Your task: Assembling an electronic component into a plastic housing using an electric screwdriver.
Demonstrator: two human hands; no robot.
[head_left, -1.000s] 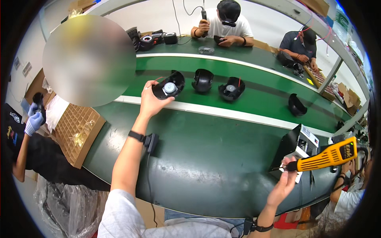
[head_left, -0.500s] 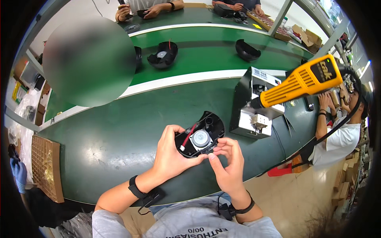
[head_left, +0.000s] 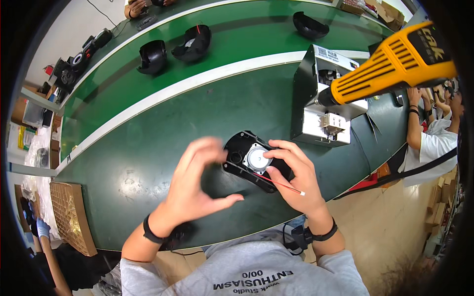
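Observation:
A black plastic speaker housing [head_left: 239,150] is just above the green bench, its hollow side facing up. In it sits a round silver speaker [head_left: 257,159] with a square metal flange. My right hand [head_left: 301,180] grips the housing's right part, fingertips and thumb against the speaker's edge. A red wire [head_left: 276,181] ending in a small white connector lies over the right thumb. My left hand [head_left: 190,182] is off the housing, just left of it, with thumb stretched out and fingers apart, their tips blurred by motion. It holds nothing.
On the right stands a metal box-shaped machine [head_left: 323,111], with a yellow heat gun [head_left: 395,64] pointing into it. More black shells [head_left: 152,56] rest on the green belt beyond. A cardboard divider tray [head_left: 73,217] is at the left edge. Co-workers sit around.
The housing has been turned round, its wire now pointing to the lower right. My left hand has let go and moved left; my right hand has taken hold. The view has shifted.

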